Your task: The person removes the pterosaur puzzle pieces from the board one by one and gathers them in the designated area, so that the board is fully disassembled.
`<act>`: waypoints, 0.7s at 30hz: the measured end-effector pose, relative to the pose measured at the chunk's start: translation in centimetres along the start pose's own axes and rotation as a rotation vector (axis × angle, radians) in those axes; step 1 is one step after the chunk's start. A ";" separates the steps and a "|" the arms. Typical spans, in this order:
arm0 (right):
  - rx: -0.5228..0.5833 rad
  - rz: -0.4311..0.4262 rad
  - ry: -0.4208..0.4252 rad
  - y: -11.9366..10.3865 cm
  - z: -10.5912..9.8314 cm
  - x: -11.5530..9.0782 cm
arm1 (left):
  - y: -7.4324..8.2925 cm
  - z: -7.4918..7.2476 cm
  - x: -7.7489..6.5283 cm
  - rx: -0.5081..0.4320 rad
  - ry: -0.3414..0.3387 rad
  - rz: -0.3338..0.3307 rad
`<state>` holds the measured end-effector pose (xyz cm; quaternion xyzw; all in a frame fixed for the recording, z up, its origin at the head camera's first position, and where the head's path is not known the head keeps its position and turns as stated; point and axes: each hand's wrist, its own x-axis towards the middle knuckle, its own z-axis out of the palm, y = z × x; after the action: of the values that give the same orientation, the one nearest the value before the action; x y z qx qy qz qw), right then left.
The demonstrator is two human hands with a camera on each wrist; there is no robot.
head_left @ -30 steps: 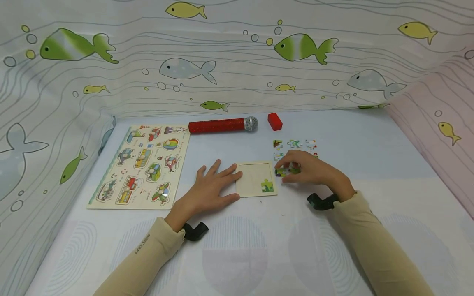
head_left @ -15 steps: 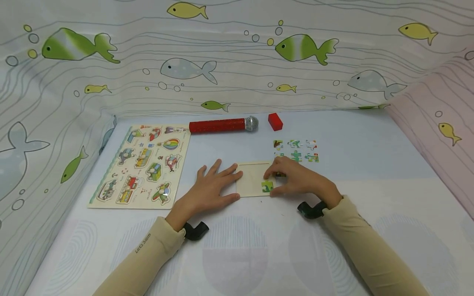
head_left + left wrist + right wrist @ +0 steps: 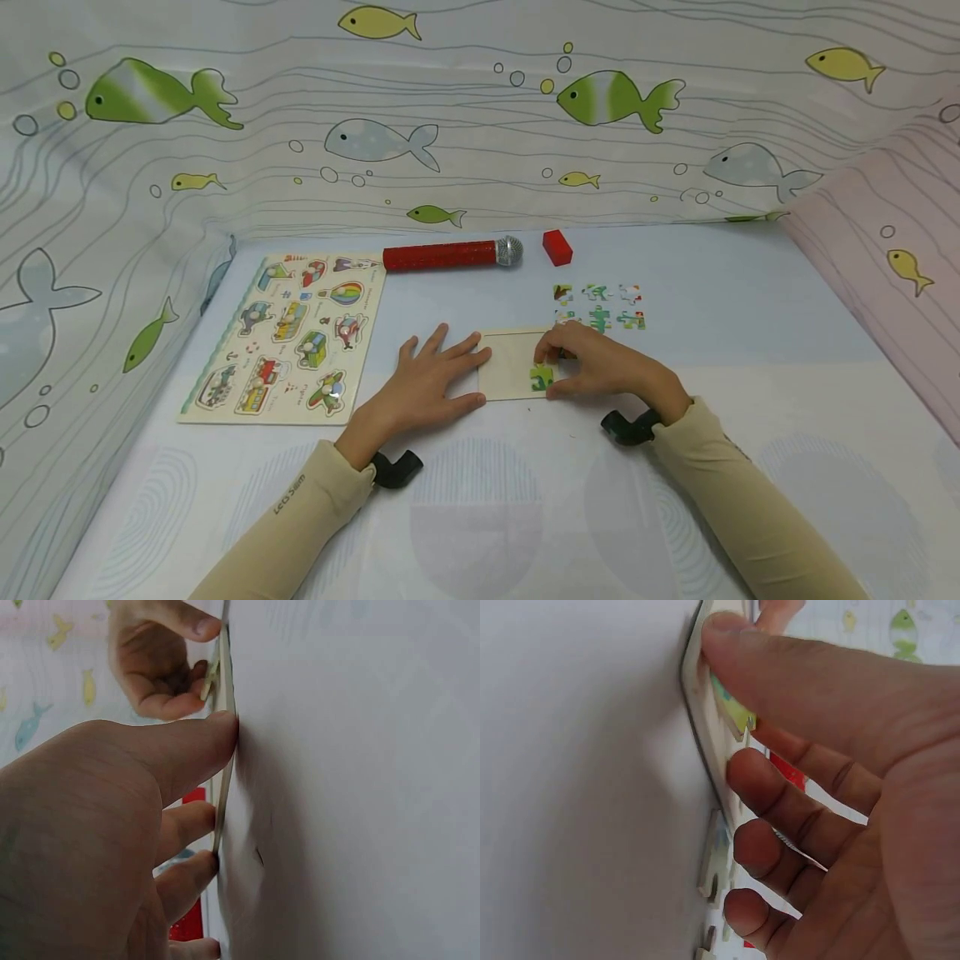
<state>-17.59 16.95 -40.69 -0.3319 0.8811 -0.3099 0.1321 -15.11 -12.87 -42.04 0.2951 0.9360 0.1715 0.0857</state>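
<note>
A small pale wooden puzzle tray [image 3: 506, 362] lies in front of me. My left hand [image 3: 435, 379] is spread flat at its left side, with fingertips and thumb along the edge, as the left wrist view [image 3: 221, 761] tray rim also shows. My right hand [image 3: 600, 362] is at the tray's lower right corner, pinching a green puzzle piece [image 3: 542, 380] between thumb and index finger. In the right wrist view that puzzle piece [image 3: 736, 709] sits tilted beside the thumb, over the tray, its far side hidden. The other right fingers are curled loosely.
Several loose puzzle pieces [image 3: 600, 317] lie in rows behind the right hand, which hides some. A larger vehicle peg puzzle board [image 3: 292, 342] lies at left. A red microphone [image 3: 442, 255] and a red block [image 3: 557, 247] lie near the fish-patterned back cloth [image 3: 480, 100].
My right hand has moved left and slightly toward me, from the loose pieces to the tray's right corner, and stays there. My left hand has kept its place.
</note>
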 end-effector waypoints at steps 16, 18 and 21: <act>-0.018 0.031 -0.036 -1.0 0.0 0.0 | 0.1 -0.1 0.0 0.002 -0.006 -0.003; -0.034 0.020 -0.040 -1.0 0.0 -0.1 | 0.1 -0.1 0.0 0.003 -0.006 -0.004; -0.061 0.001 -0.043 -0.9 0.1 0.0 | 0.1 -0.1 0.0 0.008 -0.005 -0.005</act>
<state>-17.06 16.41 -40.16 -0.3417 0.8873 -0.2756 0.1411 -15.12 -12.78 -41.86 0.2936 0.9372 0.1671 0.0871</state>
